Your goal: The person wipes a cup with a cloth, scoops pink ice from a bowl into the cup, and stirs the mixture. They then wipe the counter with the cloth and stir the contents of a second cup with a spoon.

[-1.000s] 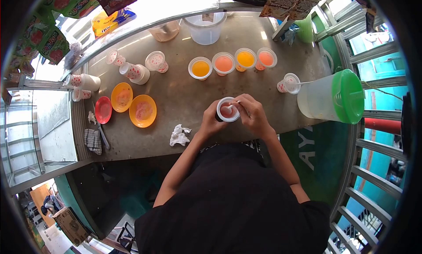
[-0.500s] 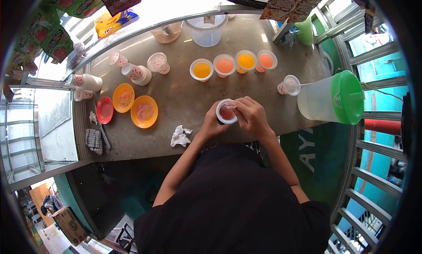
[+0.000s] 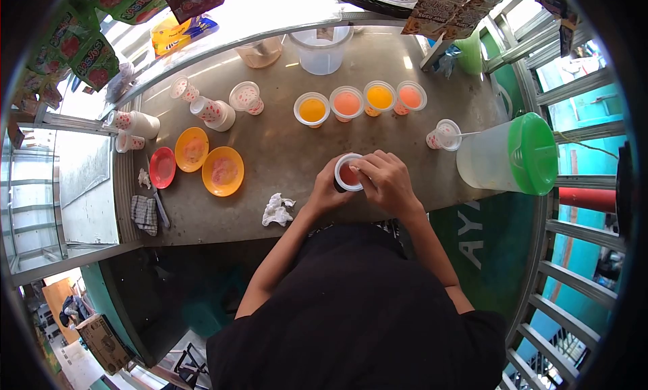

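Here the left hand (image 3: 329, 187) is keeping its fingers wrapped round a plastic cup (image 3: 348, 176) of reddish drink, near the desk's (image 3: 283, 147) front edge. Over its mouth, the right hand (image 3: 387, 180) is pinching its fingers on a mostly hidden spoon. Crumpled tissue (image 3: 277, 211) is lying just left; beyond, four filled cups (image 3: 347, 105) are lining up, orange and pink alternating.

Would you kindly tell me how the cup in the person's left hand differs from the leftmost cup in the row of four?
The held cup is gripped in the left hand, with the right hand at its rim; the leftmost cup stands on the table, untouched. The held cup looks reddish inside, the leftmost cup yellow-orange. Both have pale rims.
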A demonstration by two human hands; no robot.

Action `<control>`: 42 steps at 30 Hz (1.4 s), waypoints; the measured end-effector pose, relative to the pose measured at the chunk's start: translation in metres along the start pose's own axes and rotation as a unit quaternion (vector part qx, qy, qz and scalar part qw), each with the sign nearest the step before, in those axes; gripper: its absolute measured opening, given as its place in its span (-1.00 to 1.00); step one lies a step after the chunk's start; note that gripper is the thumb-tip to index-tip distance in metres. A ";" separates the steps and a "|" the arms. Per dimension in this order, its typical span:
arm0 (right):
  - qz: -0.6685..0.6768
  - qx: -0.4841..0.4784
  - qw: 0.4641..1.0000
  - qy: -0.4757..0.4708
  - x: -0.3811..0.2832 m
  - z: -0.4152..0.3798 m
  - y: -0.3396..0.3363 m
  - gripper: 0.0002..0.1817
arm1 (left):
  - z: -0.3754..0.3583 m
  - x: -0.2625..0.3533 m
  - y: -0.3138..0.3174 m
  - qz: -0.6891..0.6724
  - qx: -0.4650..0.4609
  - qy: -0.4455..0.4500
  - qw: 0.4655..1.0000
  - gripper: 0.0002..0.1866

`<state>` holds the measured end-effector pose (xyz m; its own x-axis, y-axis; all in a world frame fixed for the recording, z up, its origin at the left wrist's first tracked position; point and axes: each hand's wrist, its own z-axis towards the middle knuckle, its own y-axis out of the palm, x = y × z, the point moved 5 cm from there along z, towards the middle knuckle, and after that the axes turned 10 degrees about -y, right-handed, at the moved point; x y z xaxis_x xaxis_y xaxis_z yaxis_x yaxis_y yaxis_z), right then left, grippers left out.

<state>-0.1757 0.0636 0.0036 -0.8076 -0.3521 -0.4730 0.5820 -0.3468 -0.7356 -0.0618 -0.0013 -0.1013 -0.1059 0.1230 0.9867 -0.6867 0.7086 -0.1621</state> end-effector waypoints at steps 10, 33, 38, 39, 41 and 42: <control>0.040 0.016 0.999 0.005 0.002 -0.001 0.004 -0.92 | -0.001 -0.008 0.000 -0.015 -0.007 -0.025 1.000 -0.33; -0.011 -0.003 1.000 0.003 -0.002 0.010 0.000 -0.96 | -0.098 -0.024 -0.117 0.414 -0.039 -0.504 0.757 -0.08; 0.044 0.018 0.999 -0.003 -0.001 0.006 0.006 -0.95 | -0.089 -0.019 -0.115 0.449 0.008 -0.428 0.784 -0.28; 0.015 0.009 1.000 0.008 -0.001 0.007 0.005 -0.94 | -0.088 -0.026 -0.114 0.450 0.008 -0.428 0.784 -0.28; -0.014 0.000 1.000 0.019 0.000 0.007 0.005 -0.94 | -0.078 -0.036 -0.109 0.505 0.019 -0.336 0.795 -0.44; 0.011 0.006 1.000 0.008 0.001 0.007 0.006 -0.94 | -0.068 -0.026 -0.107 0.506 0.019 -0.335 0.794 -0.44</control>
<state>-0.1722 0.0557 0.0022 -0.7963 -0.3463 -0.4960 0.6002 -0.3504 -0.7190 0.0628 -0.0331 -0.1103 -0.9683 0.2093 0.1365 -0.0260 0.4592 -0.8880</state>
